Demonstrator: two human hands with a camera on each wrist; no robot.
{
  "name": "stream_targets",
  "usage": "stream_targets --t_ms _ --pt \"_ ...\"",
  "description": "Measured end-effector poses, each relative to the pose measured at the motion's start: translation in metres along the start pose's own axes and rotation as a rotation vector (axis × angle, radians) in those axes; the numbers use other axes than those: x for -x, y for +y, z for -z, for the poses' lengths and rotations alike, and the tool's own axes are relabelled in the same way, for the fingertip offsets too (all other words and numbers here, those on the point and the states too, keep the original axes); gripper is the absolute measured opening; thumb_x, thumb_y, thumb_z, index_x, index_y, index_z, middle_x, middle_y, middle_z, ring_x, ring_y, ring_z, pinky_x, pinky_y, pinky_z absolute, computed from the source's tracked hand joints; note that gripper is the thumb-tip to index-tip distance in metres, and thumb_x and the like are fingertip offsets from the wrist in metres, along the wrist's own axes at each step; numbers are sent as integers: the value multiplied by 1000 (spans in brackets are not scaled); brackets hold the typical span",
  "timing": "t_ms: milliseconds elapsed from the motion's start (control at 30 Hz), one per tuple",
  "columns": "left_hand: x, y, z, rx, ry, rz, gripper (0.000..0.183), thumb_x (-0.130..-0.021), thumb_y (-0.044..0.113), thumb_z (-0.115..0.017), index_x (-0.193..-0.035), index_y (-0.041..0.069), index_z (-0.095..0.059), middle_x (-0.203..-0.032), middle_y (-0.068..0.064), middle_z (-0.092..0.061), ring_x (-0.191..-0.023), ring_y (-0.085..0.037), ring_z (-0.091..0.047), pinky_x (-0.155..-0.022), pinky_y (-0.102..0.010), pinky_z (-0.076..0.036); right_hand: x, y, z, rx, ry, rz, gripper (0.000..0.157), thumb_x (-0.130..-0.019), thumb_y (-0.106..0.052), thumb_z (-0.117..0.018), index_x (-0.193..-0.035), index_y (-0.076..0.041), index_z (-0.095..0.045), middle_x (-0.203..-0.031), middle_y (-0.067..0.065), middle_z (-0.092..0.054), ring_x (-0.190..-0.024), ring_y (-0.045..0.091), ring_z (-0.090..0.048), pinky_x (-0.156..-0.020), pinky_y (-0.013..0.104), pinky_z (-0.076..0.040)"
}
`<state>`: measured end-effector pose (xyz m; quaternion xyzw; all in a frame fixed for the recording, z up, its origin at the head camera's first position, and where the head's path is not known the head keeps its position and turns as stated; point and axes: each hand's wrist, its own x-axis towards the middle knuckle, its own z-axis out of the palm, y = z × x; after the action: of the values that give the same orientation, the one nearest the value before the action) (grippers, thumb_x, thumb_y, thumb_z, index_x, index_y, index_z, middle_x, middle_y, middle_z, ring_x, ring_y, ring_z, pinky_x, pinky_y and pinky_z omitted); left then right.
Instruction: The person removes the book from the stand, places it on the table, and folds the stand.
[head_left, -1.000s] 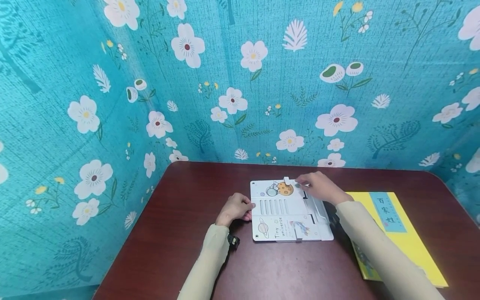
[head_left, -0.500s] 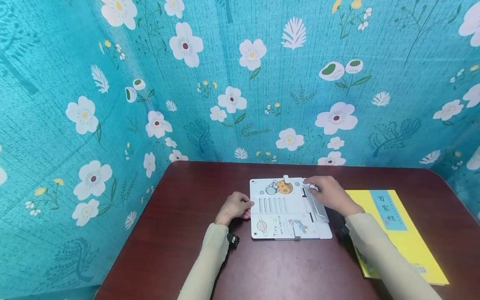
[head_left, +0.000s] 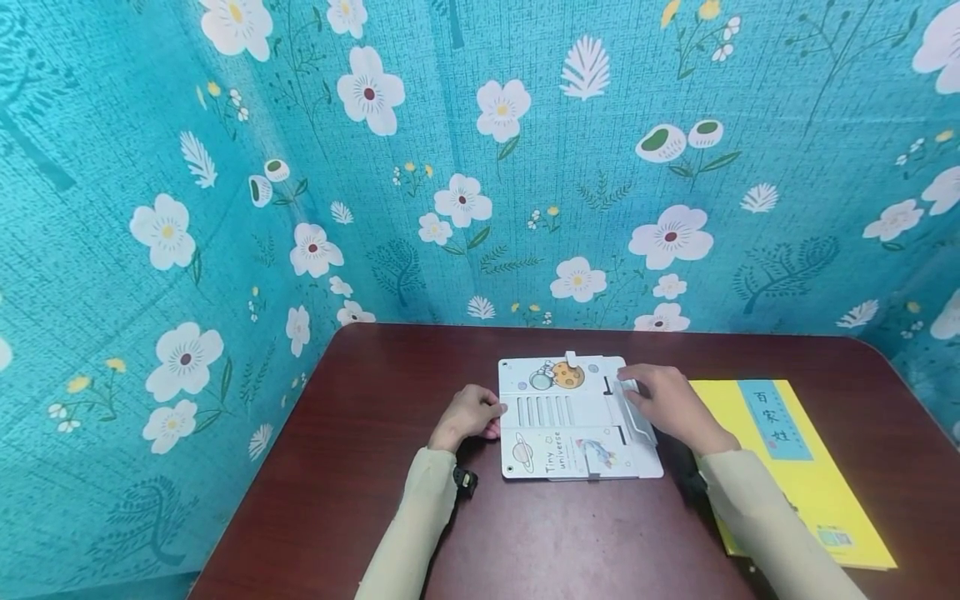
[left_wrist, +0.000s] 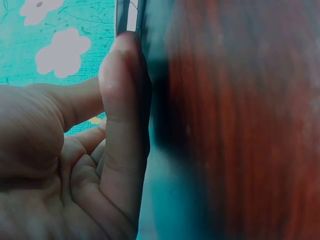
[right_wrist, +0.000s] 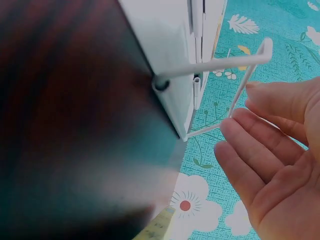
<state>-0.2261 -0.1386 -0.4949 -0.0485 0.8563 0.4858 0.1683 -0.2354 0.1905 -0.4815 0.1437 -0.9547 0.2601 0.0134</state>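
A white book stand [head_left: 588, 408] printed with an astronaut, a planet and "Tiny universe" lies flat on the table in the head view. My left hand [head_left: 468, 412] pinches its left edge between thumb and finger; the left wrist view shows the fingertips on that thin edge [left_wrist: 132, 15]. At the right end a white wire bracket [right_wrist: 215, 65] stands out from the panel. My right hand [head_left: 667, 400] pinches the bracket's outer bar, thumb on one side and fingers on the other. Small white clips [head_left: 571, 358] sit on the stand's long edges.
A yellow book [head_left: 817, 483] with a blue title label lies to the right, partly beneath the right sleeve [head_left: 757, 508]. The dark red-brown table [head_left: 337, 500] meets a teal flowered curtain [head_left: 450, 125] at its back and left.
My right hand has moved right and slightly nearer, from the stand's far edge to the wire bracket. The left hand keeps its place on the left edge.
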Motion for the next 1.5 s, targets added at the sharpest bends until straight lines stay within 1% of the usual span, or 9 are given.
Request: stream_targets --t_ms 133,333,533,867,1067,1233,1367,1500 --pt "-1 0 0 2 2 -4 16 -101 12 -65 -103 -4 -71 -65 -3 -64 -52 -7 -62 -53 -21 -58 4 1 -2 6 3 -3 36 -92 -6 -76 -127 0 -72 -131 25 -71 -123 46 -66 -102 62 -54" --pt "1 2 0 5 3 9 15 -102 11 -65 -102 -3 -71 -65 -4 -64 -52 -7 -62 -52 -21 -57 11 2 -4 8 14 1 30 -90 -9 -79 -120 -2 -77 -124 22 -74 -119 44 -66 -102 63 -54" --pt "2 4 0 10 -1 11 14 -102 10 -65 -101 -3 -70 -66 -4 -65 -52 -7 -62 -52 -20 -56 17 0 -4 2 42 -33 25 -88 -10 -81 -112 -1 -79 -115 21 -76 -105 37 -66 -91 56 -57" --pt "2 2 0 -3 9 15 14 -101 12 -67 -100 -1 -71 -64 -4 -64 -51 -7 -61 -51 -19 -56 19 -3 -4 -7 44 -47 20 -88 -9 -82 -107 -1 -80 -108 19 -78 -95 31 -66 -79 41 -54" --pt "2 2 -1 2 5 11 14 -101 11 -67 -100 -2 -71 -65 -4 -65 -52 -7 -62 -52 -21 -57 20 -5 -4 30 22 -33 20 -88 -8 -82 -106 0 -81 -105 19 -79 -92 30 -68 -77 40 -55" --pt "1 2 -1 3 3 12 15 -101 12 -67 -102 -2 -71 -65 -4 -65 -52 -7 -62 -52 -20 -56 18 -8 -5 95 0 9 21 -86 -9 -84 -104 1 -81 -106 22 -78 -93 32 -69 -77 41 -58" --pt "1 2 0 7 -1 14 15 -101 12 -66 -103 -2 -71 -65 -3 -65 -51 -7 -62 -52 -20 -56 16 -10 -7 152 -38 55 18 -85 -7 -84 -102 0 -82 -104 21 -78 -85 27 -69 -72 35 -56" --pt "1 2 0 16 -2 19 16 -101 11 -66 -104 -3 -71 -65 -4 -65 -51 -7 -61 -52 -20 -57 15 -11 -8 174 -51 66 16 -85 -6 -84 -101 -1 -82 -102 20 -79 -80 23 -68 -68 30 -52"
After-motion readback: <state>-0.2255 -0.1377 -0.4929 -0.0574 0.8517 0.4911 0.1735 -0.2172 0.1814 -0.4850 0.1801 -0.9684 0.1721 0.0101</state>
